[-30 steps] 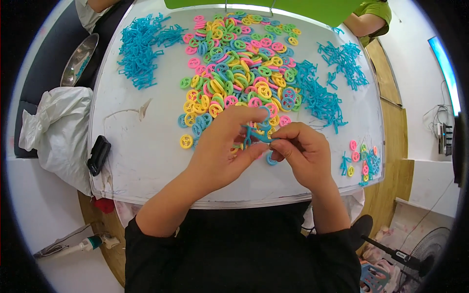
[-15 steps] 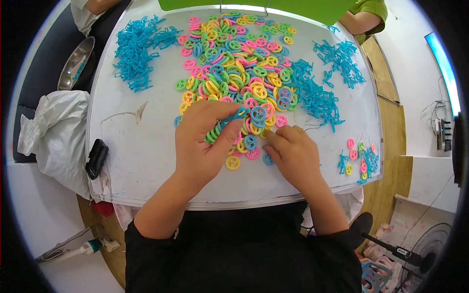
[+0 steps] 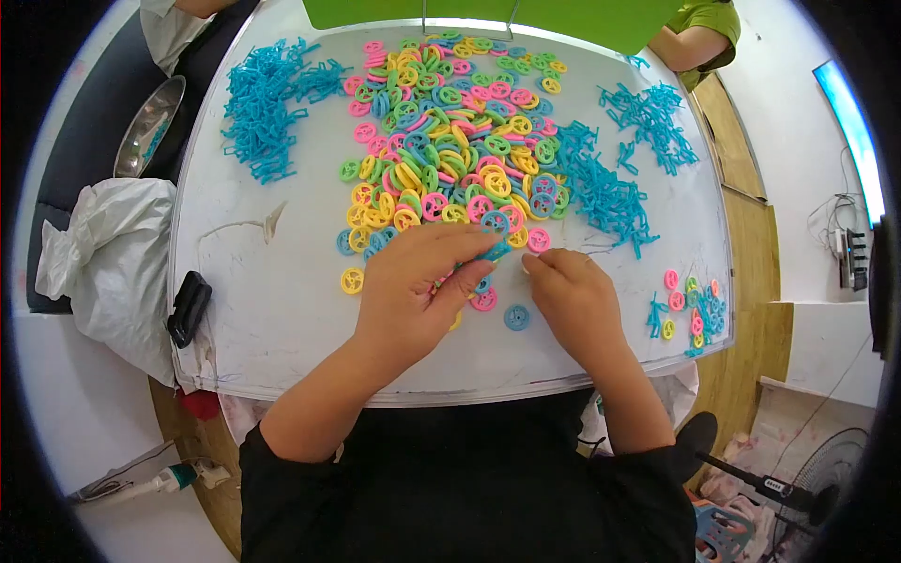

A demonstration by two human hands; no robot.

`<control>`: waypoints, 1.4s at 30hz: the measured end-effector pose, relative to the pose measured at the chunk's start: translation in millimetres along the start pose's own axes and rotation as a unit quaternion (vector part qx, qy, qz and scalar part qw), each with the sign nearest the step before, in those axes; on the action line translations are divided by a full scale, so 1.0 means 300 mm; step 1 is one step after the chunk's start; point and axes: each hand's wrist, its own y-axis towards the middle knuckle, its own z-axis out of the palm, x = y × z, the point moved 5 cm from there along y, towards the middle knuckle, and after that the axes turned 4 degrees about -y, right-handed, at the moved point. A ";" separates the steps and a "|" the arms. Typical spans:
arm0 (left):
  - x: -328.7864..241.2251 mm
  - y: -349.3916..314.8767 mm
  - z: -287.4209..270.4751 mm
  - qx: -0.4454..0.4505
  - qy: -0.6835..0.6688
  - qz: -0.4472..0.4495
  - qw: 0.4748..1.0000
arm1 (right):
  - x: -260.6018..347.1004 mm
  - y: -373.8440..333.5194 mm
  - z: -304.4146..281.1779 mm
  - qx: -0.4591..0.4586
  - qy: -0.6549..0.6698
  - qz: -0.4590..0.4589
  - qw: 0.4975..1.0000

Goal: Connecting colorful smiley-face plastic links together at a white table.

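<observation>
My left hand (image 3: 413, 286) pinches a small blue plastic piece (image 3: 498, 251) between thumb and forefinger, over the near edge of a big pile of spoked plastic wheels (image 3: 450, 155) in pink, yellow, green and blue. The hand covers much of the piece and some wheels. Just to its right is my right hand (image 3: 580, 305), thumb and fingertips pressed together; whatever they hold, if anything, is too small to tell. A single blue wheel (image 3: 517, 317) lies flat on the white table between my hands. Left of my left hand lies a yellow wheel (image 3: 352, 281).
Blue plastic pieces form a heap (image 3: 263, 117) at far left and more heaps (image 3: 610, 202) at right. Near the right edge sits a small mixed cluster (image 3: 704, 314). A black case (image 3: 190, 308) lies at left. Beyond the green board (image 3: 488, 17), another person's arm (image 3: 690, 47) shows.
My left hand has shifted right and slightly down with the blue piece, now more hidden. My right hand has moved a little right, off the pile's edge, its fingertips drawn together.
</observation>
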 end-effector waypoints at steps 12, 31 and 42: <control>0.009 -0.023 0.033 0.012 -0.046 -0.026 0.999 | 0.047 0.045 0.015 -0.002 0.753 0.281 0.595; -0.017 -0.038 0.023 0.027 0.042 0.044 0.998 | 0.077 0.031 -0.056 -0.096 0.542 0.184 0.815; -0.031 -0.051 0.036 0.026 0.065 0.022 0.997 | 0.087 0.035 -0.150 -0.042 0.203 -0.019 0.978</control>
